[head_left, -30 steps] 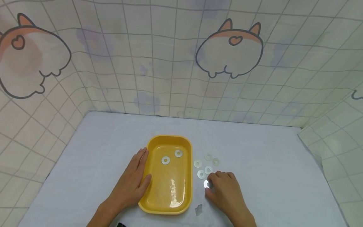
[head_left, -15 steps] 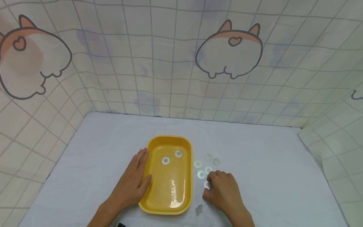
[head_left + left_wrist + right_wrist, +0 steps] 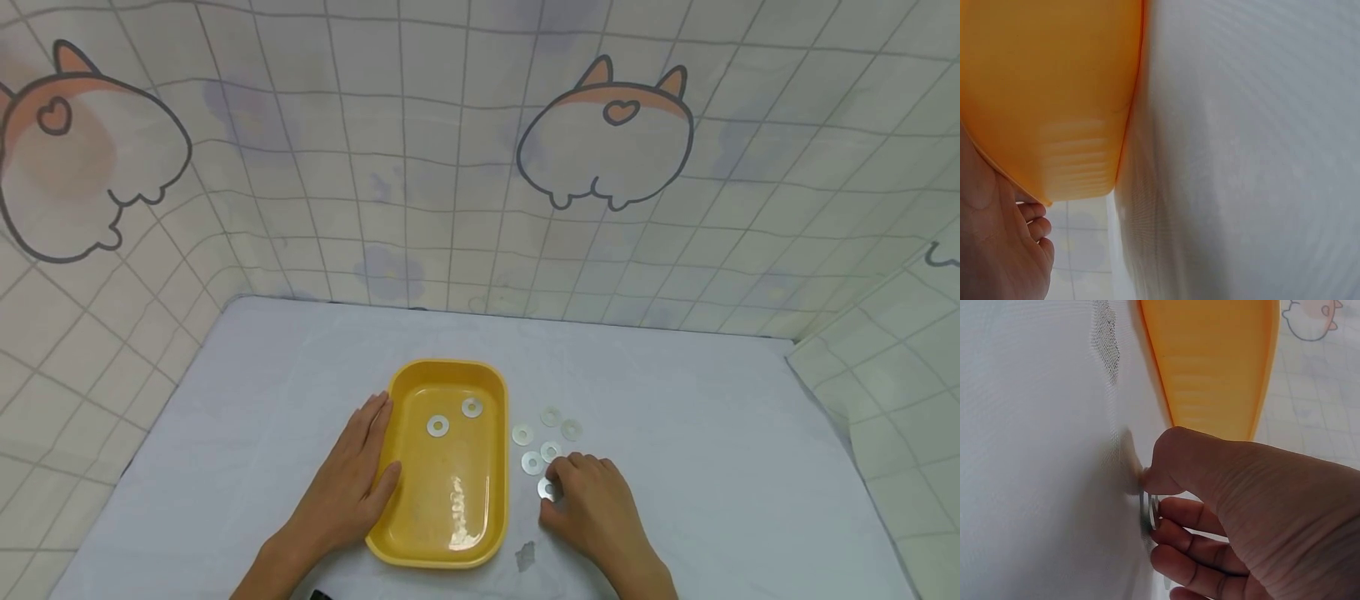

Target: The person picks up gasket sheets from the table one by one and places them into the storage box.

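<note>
A yellow tray [image 3: 438, 508] stands on the white-covered table, two metal washers [image 3: 438, 426] lying inside it. My left hand [image 3: 341, 483] rests along the tray's left rim, fingers straight and thumb over the edge. In the left wrist view, the left palm [image 3: 997, 244] is against the tray's outer side. Right of the tray, my right hand [image 3: 596, 517] pinches a washer [image 3: 547, 489] between thumb and fingertips, close against the tablecloth. The right wrist view shows this washer [image 3: 1154, 512] by its edge, under the thumb.
Several more washers [image 3: 532, 462] lie between the tray and my right hand, and just beyond it. A grey patch [image 3: 526, 556] marks the cloth near the tray's lower right corner. Behind the table hangs a checked curtain [image 3: 450, 167] with cartoon animals.
The right thumb and fingers shift slightly about the same washer, which stays in nearly the same place. The left hand and tray hold still.
</note>
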`<state>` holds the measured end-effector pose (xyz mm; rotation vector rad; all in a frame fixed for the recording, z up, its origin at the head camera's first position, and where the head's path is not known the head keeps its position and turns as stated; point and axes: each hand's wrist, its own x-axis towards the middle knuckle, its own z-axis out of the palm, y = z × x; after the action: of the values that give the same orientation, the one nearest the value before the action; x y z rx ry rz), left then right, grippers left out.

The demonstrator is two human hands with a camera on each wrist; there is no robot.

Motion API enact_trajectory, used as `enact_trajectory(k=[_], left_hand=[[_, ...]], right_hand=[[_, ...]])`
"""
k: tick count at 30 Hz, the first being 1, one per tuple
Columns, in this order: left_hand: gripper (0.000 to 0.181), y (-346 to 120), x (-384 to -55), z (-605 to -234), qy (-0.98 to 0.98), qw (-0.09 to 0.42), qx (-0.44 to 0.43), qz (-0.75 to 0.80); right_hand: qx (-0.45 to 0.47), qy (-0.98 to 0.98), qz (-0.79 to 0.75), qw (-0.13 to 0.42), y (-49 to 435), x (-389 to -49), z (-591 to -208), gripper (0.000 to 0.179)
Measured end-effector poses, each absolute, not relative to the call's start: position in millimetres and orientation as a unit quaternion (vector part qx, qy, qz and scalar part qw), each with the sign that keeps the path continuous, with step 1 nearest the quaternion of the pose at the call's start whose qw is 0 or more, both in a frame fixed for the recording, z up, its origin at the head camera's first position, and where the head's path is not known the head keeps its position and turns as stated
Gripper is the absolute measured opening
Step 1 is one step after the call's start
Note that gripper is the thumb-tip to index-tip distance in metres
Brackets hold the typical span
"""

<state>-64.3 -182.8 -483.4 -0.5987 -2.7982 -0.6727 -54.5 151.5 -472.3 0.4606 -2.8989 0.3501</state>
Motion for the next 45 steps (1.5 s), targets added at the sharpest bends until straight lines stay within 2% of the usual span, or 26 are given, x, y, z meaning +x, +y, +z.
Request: enact_trajectory(k=[22, 45], left_hand=[[0.078, -183.3, -64.7, -484.3, -0.948, 0.108, -0.203, -0.222], [0.077, -183.1, -63.3, -482.8, -0.948, 0.098, -0.201, -0.227]], right_hand=[[0.179, -0.968, 0.122, 0.128, 154.4, -55.2, -475.0, 0.024], [0.187, -0.967, 0.133, 0.113, 161.4, -59.1, -479.8, 0.023]])
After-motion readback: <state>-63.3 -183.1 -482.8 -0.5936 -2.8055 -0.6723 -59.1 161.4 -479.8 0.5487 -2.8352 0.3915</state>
